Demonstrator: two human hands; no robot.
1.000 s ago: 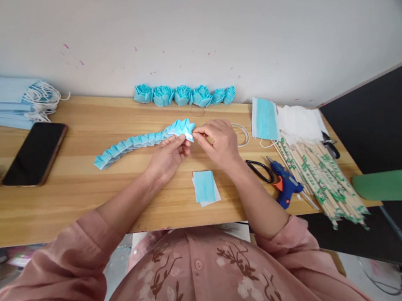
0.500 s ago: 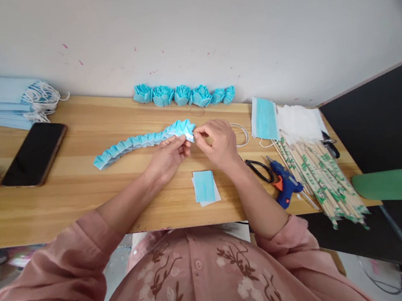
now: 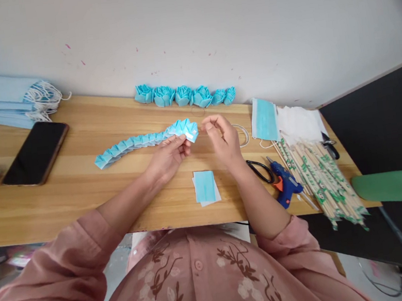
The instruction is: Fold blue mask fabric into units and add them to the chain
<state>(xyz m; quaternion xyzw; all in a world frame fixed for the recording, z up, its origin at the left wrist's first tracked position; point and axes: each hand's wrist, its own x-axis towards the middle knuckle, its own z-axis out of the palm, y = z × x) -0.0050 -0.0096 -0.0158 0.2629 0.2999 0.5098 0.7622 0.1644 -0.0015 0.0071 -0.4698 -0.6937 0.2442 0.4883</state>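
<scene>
Folded blue chain [image 3: 141,140] is lying across the tbl [image 3: 82,199], its R end sitting in the L hand [image 3: 172,156], which is pinching it firmly b/w thumb & fingers. R hand [image 3: 226,140] is now pulling clear of that end, fingers part-curled, can't tell if holding anything tiny; so L hand alone is steadying the chain, w/ end exposed. Blue/white pieces [image 3: 204,186] are lying nearer the body, flowers [image 3: 182,95] lining the wall [image 3: 178,21].
</scene>
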